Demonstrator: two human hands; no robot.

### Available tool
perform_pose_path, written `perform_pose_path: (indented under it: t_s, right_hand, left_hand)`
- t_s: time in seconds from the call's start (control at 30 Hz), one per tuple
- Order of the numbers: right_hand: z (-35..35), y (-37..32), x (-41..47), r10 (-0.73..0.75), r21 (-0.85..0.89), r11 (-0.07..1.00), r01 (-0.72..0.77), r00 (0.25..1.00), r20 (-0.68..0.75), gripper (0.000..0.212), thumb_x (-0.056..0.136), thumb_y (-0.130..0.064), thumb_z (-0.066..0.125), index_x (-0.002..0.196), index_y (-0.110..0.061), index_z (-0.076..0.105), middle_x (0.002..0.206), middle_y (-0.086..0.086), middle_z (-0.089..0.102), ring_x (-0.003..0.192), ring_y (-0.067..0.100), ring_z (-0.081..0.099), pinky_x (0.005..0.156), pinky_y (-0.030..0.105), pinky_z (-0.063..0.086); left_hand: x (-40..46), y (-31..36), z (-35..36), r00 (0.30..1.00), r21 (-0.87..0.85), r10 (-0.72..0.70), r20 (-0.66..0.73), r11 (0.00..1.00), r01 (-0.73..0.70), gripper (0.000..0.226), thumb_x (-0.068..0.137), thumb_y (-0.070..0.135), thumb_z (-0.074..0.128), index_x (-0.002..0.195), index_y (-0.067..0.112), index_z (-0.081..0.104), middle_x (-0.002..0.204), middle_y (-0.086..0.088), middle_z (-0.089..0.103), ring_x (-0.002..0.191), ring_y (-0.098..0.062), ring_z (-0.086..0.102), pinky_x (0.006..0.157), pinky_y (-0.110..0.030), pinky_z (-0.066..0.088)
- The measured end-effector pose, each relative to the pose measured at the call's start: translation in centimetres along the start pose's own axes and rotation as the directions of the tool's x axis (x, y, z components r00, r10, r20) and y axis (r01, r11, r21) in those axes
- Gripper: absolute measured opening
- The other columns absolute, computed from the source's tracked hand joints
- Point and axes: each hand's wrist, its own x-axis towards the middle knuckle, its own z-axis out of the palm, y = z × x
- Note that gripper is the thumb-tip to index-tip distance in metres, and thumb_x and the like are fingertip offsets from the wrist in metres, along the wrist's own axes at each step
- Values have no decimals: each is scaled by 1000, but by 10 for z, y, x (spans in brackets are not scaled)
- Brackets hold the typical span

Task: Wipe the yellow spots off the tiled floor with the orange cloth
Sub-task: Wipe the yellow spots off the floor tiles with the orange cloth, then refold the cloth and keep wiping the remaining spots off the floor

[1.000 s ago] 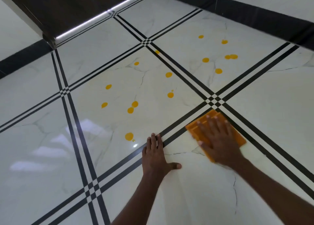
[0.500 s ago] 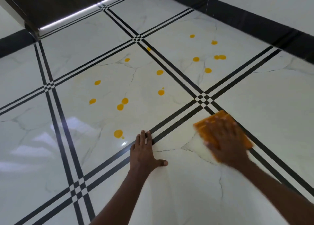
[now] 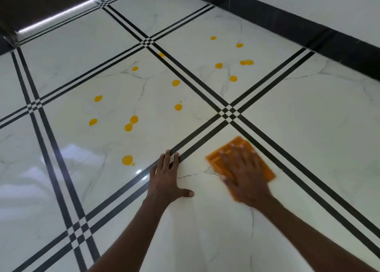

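Orange cloth [image 3: 242, 160] sits flat on the near tile of the tiled floor [image 3: 308, 127], pinned under your right hand [image 3: 244, 175]. Right fingers [image 3: 236, 154] are spread and extended, pressing down on the cloth rather than gripping it. Left hand [image 3: 167, 177] is flat on the floor just beside it, fingers released, holding nothing, tips on the black stripe [image 3: 185, 151]. Nearest yellow spot [image 3: 127, 160] lies just past that stripe, left of your left hand. Slide the cloth across the stripe onto it, keep even palm pressure, pull strokes toward yourself so you don't smear. Beyond it, more yellow spots [image 3: 131, 123] scatter over the middle tile, and the far cluster [image 3: 233, 78] sits near the dark skirting [image 3: 308, 25].
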Motion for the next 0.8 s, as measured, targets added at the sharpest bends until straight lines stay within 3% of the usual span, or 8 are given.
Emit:
perform_pose_path:
  t_s: [0.1,0.2,0.3,0.4,0.53,0.63,0.7,0.8]
  right_hand:
    - [-14,73,-12,258,-22,966,-257,966,15,69,100,-56,29,162,-27,24,169,16,22,153,44,24,122,63,17]
    - [-28,97,49,415,-25,910,-415,907,72,69,101,-53,20,161,-21,28,165,23,29,149,52,28,119,69,21]
    - [-54,68,107,361,-56,932,-357,911,199,58,102,-43,36,157,-25,37,162,22,34,145,51,32,116,68,29]
    - [-89,5,143,84,245,953,-179,932,352,43,105,-31,43,147,-24,52,135,13,60,121,32,57,105,49,45]
    - [-157,-63,146,112,649,661,-377,905,411,41,106,-40,40,95,-10,66,93,9,64,97,29,62,96,48,50]
    - [-208,-86,139,55,687,655,-316,926,374,50,108,-43,38,116,-3,66,110,16,69,105,32,65,99,47,51]
    - [-245,-99,141,33,717,642,-271,944,327,46,108,-41,41,125,-6,65,114,12,68,106,29,64,96,43,51]
    - [-297,-112,145,140,811,529,-249,969,205,34,104,-37,54,112,-10,71,107,10,73,101,26,69,85,37,55]
  left_hand:
    - [1,4,-1,1000,10,-8,20,1000,8,140,62,78,72,160,17,-7,167,-8,-14,155,-29,-10,125,-45,10]
    - [6,9,-9,996,66,-20,82,998,15,139,64,72,75,160,13,-6,167,-12,-12,155,-32,-6,124,-47,15]
    - [10,11,-25,988,31,-28,154,999,23,128,70,61,80,160,13,3,167,-14,-5,155,-32,3,121,-45,25]
    - [17,10,-52,969,-74,13,248,997,6,90,77,51,79,149,14,41,155,-11,38,142,-28,38,108,-30,37]
    - [18,13,-126,976,-233,13,220,972,40,63,86,51,71,136,16,59,134,-7,62,124,-24,58,102,-33,47]
    - [13,22,-196,976,-585,37,215,805,98,44,93,40,67,123,9,66,112,-11,72,101,-25,72,87,-39,61]
    - [-3,24,-240,991,-721,73,111,692,30,37,95,35,66,113,4,71,102,-12,76,92,-25,75,81,-37,63]
    - [-25,25,-286,997,-826,62,-55,558,-81,28,93,27,70,105,3,73,97,-13,78,89,-23,76,77,-33,63]
